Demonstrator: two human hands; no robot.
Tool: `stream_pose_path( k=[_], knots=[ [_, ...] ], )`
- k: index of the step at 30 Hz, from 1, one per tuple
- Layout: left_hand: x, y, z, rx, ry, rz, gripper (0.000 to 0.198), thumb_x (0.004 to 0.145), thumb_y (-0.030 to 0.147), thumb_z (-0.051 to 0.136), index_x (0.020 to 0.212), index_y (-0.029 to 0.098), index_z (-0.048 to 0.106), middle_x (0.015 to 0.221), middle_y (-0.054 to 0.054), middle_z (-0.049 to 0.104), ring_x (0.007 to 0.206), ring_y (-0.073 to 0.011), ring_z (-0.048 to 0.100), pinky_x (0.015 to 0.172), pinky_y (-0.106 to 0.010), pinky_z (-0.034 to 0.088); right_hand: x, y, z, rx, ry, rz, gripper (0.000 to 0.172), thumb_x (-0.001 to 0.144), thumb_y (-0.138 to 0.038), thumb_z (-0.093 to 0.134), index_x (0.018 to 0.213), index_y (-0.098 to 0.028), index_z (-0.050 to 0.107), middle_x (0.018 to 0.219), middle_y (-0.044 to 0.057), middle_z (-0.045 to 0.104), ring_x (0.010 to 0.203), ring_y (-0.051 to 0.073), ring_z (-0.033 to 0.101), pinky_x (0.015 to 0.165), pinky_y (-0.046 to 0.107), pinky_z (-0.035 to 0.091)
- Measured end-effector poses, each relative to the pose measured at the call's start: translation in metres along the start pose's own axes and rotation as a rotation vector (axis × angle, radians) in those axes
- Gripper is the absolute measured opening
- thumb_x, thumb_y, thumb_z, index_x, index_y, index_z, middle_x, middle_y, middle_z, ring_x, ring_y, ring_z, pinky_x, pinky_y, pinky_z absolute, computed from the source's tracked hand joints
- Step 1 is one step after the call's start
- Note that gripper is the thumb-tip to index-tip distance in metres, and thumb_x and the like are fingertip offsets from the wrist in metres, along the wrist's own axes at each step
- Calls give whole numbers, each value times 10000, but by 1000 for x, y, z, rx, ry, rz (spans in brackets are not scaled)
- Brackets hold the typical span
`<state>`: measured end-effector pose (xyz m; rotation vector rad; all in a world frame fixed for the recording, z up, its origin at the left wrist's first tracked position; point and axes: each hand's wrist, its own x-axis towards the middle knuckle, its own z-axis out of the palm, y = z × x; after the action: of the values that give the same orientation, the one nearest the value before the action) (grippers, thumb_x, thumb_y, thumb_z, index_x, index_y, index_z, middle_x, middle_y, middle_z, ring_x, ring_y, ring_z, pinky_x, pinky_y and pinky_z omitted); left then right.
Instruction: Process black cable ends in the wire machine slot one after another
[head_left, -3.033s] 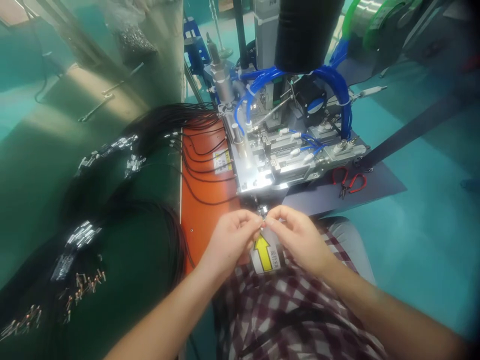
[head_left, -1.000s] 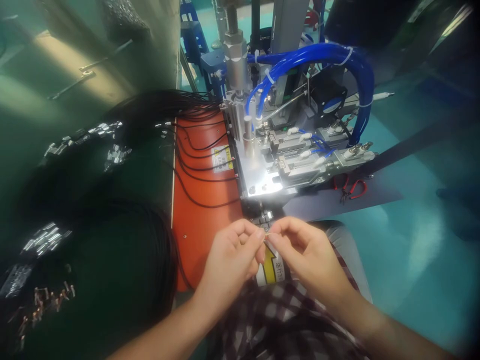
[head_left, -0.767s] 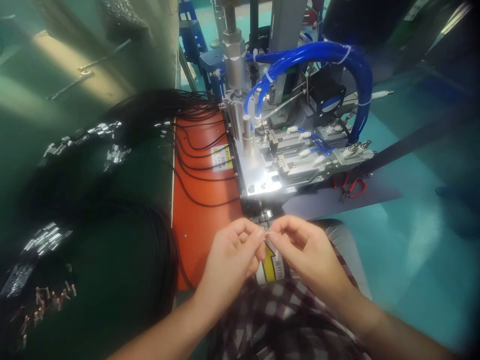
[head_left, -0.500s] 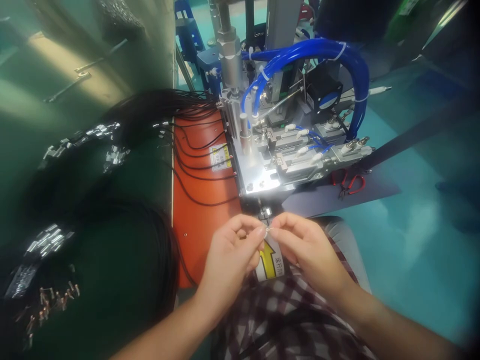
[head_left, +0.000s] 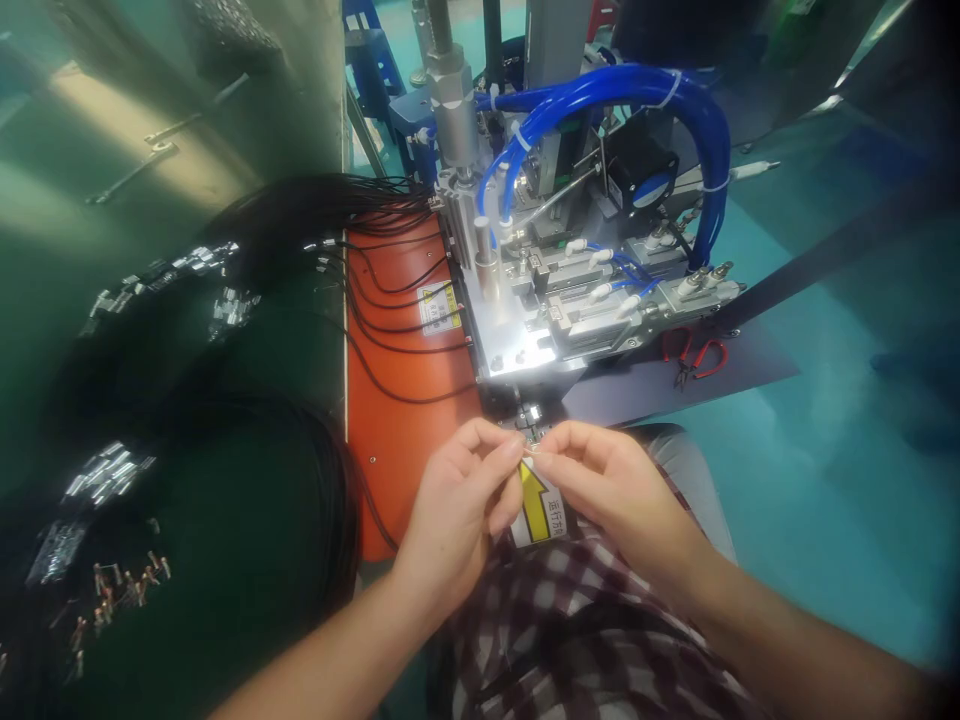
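My left hand (head_left: 469, 500) and my right hand (head_left: 611, 480) meet fingertip to fingertip, just in front of the machine's lower edge. Both are pinched on a tiny light-coloured piece (head_left: 531, 449), too small to name. Beneath them shows a white label with a yellow arrow (head_left: 535, 505). Beyond the fingertips sits a small metal fitting (head_left: 529, 415). The metal machine (head_left: 517, 340) with blue tubes (head_left: 622, 82) stands ahead. Thin black cables (head_left: 405, 325) run over the orange surface (head_left: 405, 430) to the machine's left edge.
Bundles of black cable (head_left: 330, 470) with shiny and copper-coloured ends lie on the dark green surface at the left. Red-handled pliers (head_left: 684, 372) rest on a grey sheet (head_left: 630, 395) right of the machine. A dark bar (head_left: 810, 265) slants across the right side.
The view has shifted slightly, and the machine sits a little higher in it. My hands stay together, with the left fingertips slightly further from the right ones.
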<state>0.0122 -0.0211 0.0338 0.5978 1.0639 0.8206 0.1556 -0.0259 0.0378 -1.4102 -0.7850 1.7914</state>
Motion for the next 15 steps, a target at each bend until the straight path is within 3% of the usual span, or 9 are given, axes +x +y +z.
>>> stream_pose_path(
  k=[4,7,12,15],
  knots=[
    [0,-1,0,1,-7,6,205,865,312,623,777,177,495,372,115,363,382,-31,227,477,-178,231,1,1,1,32,28,4,232,744,-346,693,695,-164,558,534,-68,437,489,68,326,461,205,240],
    [0,-2,0,5,-26,7,212,863,312,630,764,168,508,379,115,348,380,-27,223,464,-181,201,3,1,1,57,32,-2,196,742,-319,673,684,-170,559,531,-62,446,490,76,347,461,209,250],
    [1,-1,-1,-28,-44,0,193,862,263,625,755,154,507,599,52,563,392,-1,277,449,-179,195,5,0,0,72,-12,-18,163,744,-281,655,670,-166,565,606,-29,564,560,99,473,528,215,376],
    [0,-1,-1,-14,-38,-1,185,876,272,611,766,164,509,436,102,406,392,-18,246,469,-175,216,3,-1,0,37,8,-19,172,753,-293,655,682,-169,558,589,-42,533,541,91,447,519,214,368]
  ],
)
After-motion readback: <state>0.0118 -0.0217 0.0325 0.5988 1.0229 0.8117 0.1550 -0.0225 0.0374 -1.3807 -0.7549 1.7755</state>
